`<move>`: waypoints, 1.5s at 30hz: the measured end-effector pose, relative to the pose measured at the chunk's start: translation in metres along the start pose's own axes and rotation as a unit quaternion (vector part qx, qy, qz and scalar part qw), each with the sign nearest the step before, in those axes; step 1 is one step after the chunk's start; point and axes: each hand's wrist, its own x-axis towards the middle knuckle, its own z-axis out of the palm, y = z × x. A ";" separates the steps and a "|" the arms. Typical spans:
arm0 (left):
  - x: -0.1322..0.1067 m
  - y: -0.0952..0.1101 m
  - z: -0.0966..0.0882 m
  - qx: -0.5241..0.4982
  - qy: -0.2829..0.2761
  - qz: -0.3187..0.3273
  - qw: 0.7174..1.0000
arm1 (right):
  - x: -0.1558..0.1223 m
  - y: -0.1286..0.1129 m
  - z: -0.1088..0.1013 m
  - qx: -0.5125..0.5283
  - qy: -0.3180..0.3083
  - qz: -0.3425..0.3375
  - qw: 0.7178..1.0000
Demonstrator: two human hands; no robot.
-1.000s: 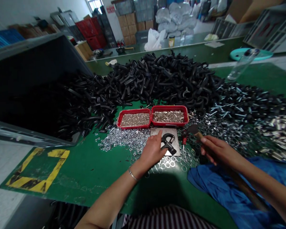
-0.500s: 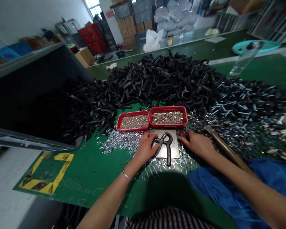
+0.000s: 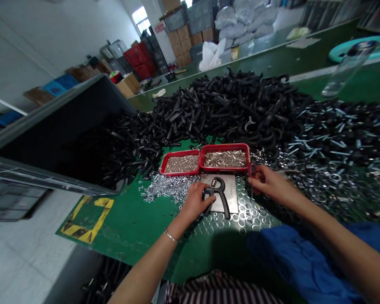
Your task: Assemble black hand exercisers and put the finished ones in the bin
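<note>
My left hand [image 3: 194,199] is closed around the left leg of a black hand grip exerciser [image 3: 223,202], which has two legs and a hooked top with a small metal spring. It lies on a flat metal plate [image 3: 231,190]. To the right of the plate, my right hand [image 3: 266,180] grips a small red-handled screwdriver [image 3: 252,169], its thin shaft pointing down. The screwdriver is beside the right end of a red tray of small metal pins [image 3: 202,148]. A second red tray [image 3: 162,165], full of tiny metal parts, adjoins it on the left.
Behind the trays rises a heap of black plastic handles [image 3: 209,101], spilling from a grey crate [image 3: 91,90] at left. Loose washers [image 3: 164,188] and metal rings [image 3: 243,215] surround the plate. A hammer head [image 3: 289,172] shows behind my right arm, near blue cloth [image 3: 278,249].
My right hand has picked up the screwdriver and lifted it away from the table, slightly to the right. My left hand keeps its hold on the grip exerciser. The camera view has tilted.
</note>
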 end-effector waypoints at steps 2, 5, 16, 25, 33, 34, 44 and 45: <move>-0.001 -0.002 0.000 0.001 -0.001 -0.001 1.000 | 0.001 -0.014 0.009 0.066 -0.004 -0.047 0.997; -0.002 -0.004 0.002 0.005 0.000 0.000 1.000 | 0.004 -0.036 0.035 0.160 -0.030 -0.061 0.985; 0.013 -0.033 -0.052 0.036 0.069 0.072 0.994 | -0.008 -0.032 -0.014 -0.424 0.138 -0.028 0.895; 0.103 -0.103 -0.100 0.267 0.041 -0.071 0.960 | 0.104 -0.117 0.108 -0.410 -0.007 -0.295 0.863; 0.088 -0.114 -0.077 0.239 0.099 -0.070 0.963 | 0.168 -0.119 0.172 -0.437 -0.034 -0.282 0.853; 0.088 -0.116 -0.076 0.225 0.111 -0.068 0.966 | 0.169 -0.116 0.173 -0.435 -0.029 -0.279 0.856; 0.082 -0.118 -0.075 0.055 0.217 -0.053 0.973 | 0.176 -0.109 0.177 -0.357 -0.016 -0.271 0.894; 0.075 -0.109 -0.075 0.042 0.233 -0.042 0.971 | 0.176 -0.111 0.176 -0.340 -0.017 -0.271 0.900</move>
